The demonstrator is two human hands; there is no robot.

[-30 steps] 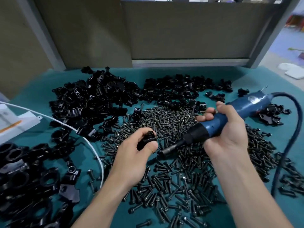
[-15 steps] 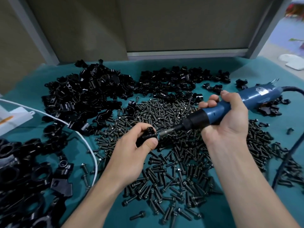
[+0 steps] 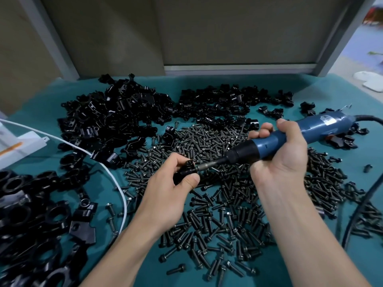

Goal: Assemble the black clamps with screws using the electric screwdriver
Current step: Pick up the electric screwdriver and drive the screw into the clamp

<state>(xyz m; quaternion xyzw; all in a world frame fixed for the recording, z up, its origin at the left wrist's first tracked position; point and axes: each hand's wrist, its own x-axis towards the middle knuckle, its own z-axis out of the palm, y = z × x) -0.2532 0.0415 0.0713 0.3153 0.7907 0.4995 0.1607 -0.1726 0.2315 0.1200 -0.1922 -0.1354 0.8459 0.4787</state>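
Compared with one second ago, the bit (image 3: 207, 165) of the electric screwdriver (image 3: 323, 125) no longer points below the black clamp (image 3: 185, 169) but meets its side, as it did half a second ago. The left hand (image 3: 165, 191) pinches the clamp between thumb and curled fingers just above the screws (image 3: 228, 214), near frame centre. The right hand (image 3: 279, 156) is wrapped round the blue barrel, which slopes up toward 2 o'clock. Bare teal mat (image 3: 342, 96) shows at 1 to 2 o'clock and in a strip along the grey partition (image 3: 238, 30) at 12 o'clock. The tool's black cord (image 3: 356, 214) loops down at 4 o'clock; a white cable (image 3: 116, 181) curves from 9 toward 7 o'clock. All parts lie loose on the mat: clamp halves (image 3: 116, 117) heaped at 10 to 12 o'clock, larger black clamps (image 3: 27, 214) at 8 o'clock. A white box (image 3: 18, 143) sits at 9 o'clock; its contents cannot be seen.
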